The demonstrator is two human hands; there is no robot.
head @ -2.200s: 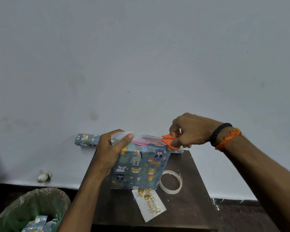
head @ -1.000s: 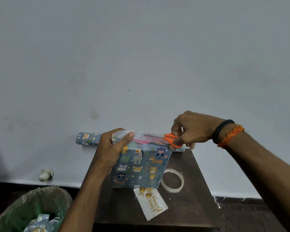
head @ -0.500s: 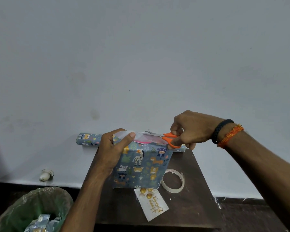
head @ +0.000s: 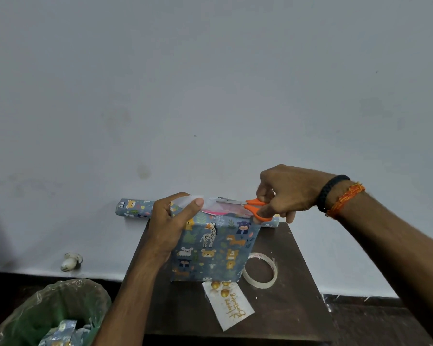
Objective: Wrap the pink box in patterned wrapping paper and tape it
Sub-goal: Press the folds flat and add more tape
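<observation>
The box stands upright on the dark table, covered in blue animal-patterned paper; a strip of pink shows at its top edge. My left hand grips its upper left corner, thumb pressing a white paper flap. My right hand holds orange-handled scissors with the blades lying leftward along the top edge of the paper. A roll of clear tape lies flat to the right of the box.
The wrapping paper roll lies behind the box against the white wall. A white gift tag with gold beads lies in front of the box. A bin with a green liner holds paper scraps at lower left.
The scissors' blades have worked slightly leftward along the top edge of the paper, opening and closing. My left hand keeps its grip on the box corner.
</observation>
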